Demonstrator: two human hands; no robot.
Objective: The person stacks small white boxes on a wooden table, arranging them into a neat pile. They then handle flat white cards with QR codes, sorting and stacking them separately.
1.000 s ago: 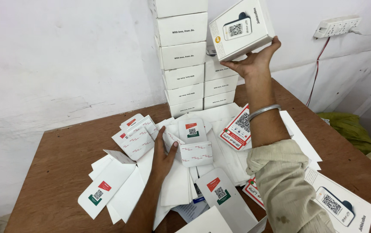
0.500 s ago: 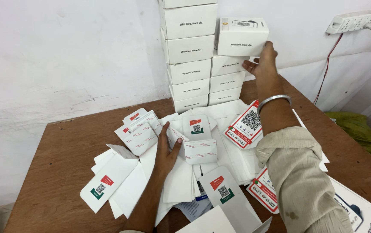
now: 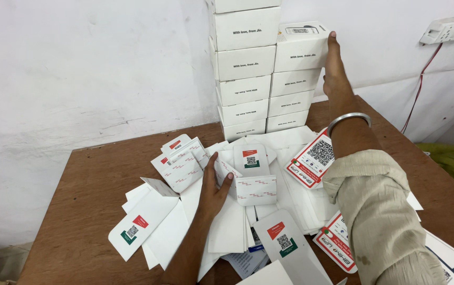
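Pressing right hand [image 3: 336, 71] grip flat against top white box [image 3: 300, 50], left hand [image 3: 215, 187] spread open on flat cartons [image 3: 227, 232]

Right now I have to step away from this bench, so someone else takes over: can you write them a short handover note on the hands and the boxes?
Right hand: flat against the side of the top white box on the shorter right stack, fingers open, not gripping it.
Left hand: resting palm down on the loose pile of flat white cartons on the wooden table.
Done: two stacks of closed boxes stand against the wall; the left stack is taller.
Left: many flat cartons and red-edged cards lie scattered, unfolded.
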